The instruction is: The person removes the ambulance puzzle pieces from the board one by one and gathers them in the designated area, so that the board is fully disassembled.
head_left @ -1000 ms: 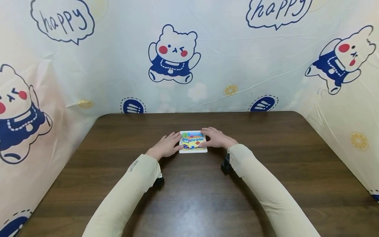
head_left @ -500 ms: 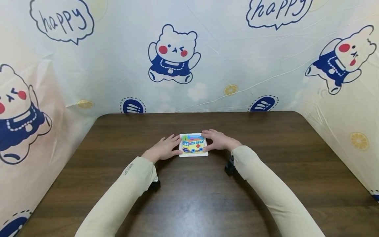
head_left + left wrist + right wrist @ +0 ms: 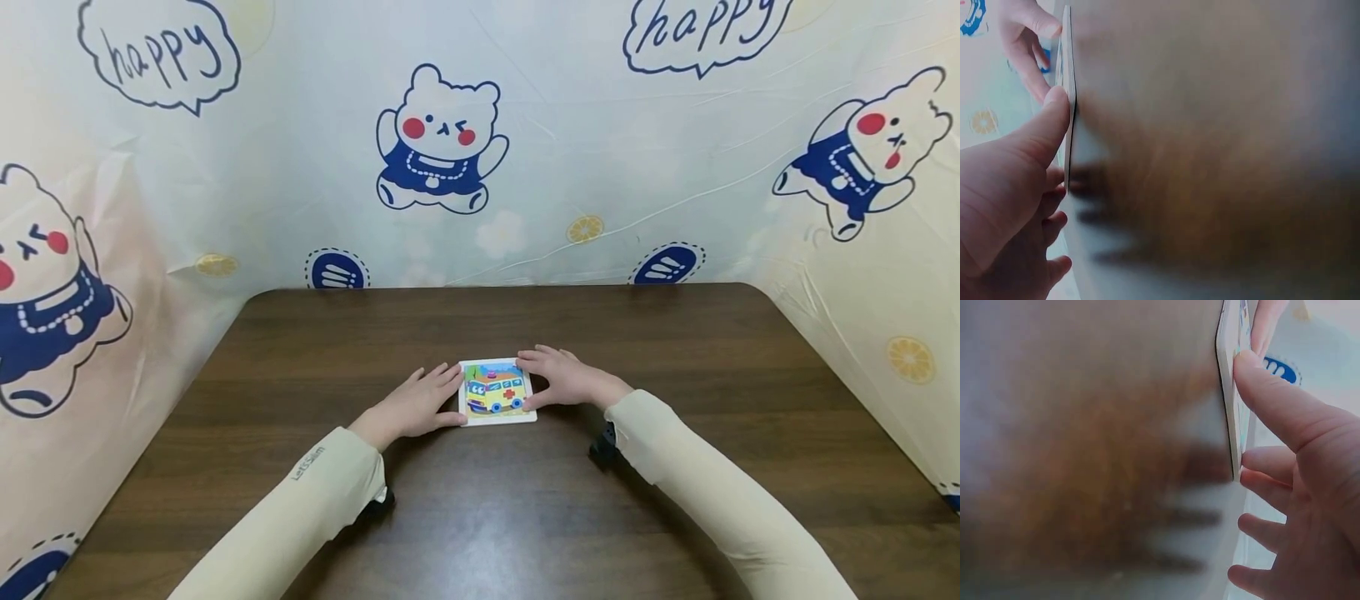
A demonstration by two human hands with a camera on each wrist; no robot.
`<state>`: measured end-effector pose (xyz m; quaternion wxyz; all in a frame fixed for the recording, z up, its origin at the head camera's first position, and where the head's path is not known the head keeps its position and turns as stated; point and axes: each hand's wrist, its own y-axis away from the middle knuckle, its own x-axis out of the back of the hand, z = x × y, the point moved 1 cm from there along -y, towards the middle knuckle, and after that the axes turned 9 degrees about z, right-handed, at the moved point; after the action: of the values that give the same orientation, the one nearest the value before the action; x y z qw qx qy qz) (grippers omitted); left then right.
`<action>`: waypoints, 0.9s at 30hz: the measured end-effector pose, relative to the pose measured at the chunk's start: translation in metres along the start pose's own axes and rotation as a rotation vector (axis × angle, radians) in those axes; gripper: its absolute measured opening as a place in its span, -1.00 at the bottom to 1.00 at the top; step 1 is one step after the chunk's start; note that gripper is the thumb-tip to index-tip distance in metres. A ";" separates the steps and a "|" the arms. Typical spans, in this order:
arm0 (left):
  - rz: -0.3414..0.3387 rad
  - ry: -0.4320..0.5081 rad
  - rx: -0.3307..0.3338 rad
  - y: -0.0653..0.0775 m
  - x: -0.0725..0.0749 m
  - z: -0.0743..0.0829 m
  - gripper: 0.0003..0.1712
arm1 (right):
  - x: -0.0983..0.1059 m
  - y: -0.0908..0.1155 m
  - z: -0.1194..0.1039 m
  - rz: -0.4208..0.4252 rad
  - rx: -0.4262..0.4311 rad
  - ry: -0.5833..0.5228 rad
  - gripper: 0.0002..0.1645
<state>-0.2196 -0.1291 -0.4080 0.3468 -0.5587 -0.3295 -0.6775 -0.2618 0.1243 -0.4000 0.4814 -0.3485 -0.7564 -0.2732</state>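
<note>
A flat, nearly square picture board with a white border and a cartoon yellow ambulance lies face up on the table. At its left edge is my left hand, fingers spread, thumb at the near corner and fingertips at the far one. My right hand mirrors this on the right side, its thumb over the border. Seen edge-on in the left wrist view, the thin board has my left thumb on its edge. In the right wrist view my right thumb rests on the border, other fingers extended.
The dark brown wooden table extends all round the board. Behind it hangs a pale curtain printed with bears and lemon slices. A dark wrist camera sits under the right cuff.
Both hands have moved toward me with the picture board, which slid nearer across the table and slightly right. The hands keep the same places at its two sides.
</note>
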 end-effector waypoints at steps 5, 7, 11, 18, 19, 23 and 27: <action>0.028 -0.008 -0.010 0.012 -0.002 0.012 -0.10 | -0.004 0.013 -0.006 0.005 0.020 0.024 -0.04; 0.036 -0.018 -0.010 0.017 -0.002 0.016 -0.10 | -0.004 0.017 -0.008 0.008 0.025 0.032 -0.04; 0.045 -0.025 -0.011 0.024 -0.002 0.022 -0.11 | -0.006 0.026 -0.013 0.019 0.046 0.031 -0.05; 0.060 -0.016 -0.025 0.032 -0.003 0.027 -0.11 | -0.009 0.035 -0.017 0.030 0.072 0.046 -0.04; 0.062 -0.015 -0.027 0.033 -0.004 0.027 -0.11 | -0.009 0.035 -0.018 0.030 0.073 0.044 -0.04; 0.068 -0.016 -0.035 0.034 -0.004 0.028 -0.11 | -0.010 0.036 -0.018 0.033 0.073 0.041 -0.04; 0.063 -0.013 -0.035 0.033 -0.004 0.028 -0.11 | -0.010 0.036 -0.018 0.027 0.070 0.045 -0.04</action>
<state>-0.1763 -0.1236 -0.4054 0.3560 -0.5792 -0.3019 -0.6684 -0.2208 0.1298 -0.3990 0.5138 -0.3353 -0.7498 -0.2476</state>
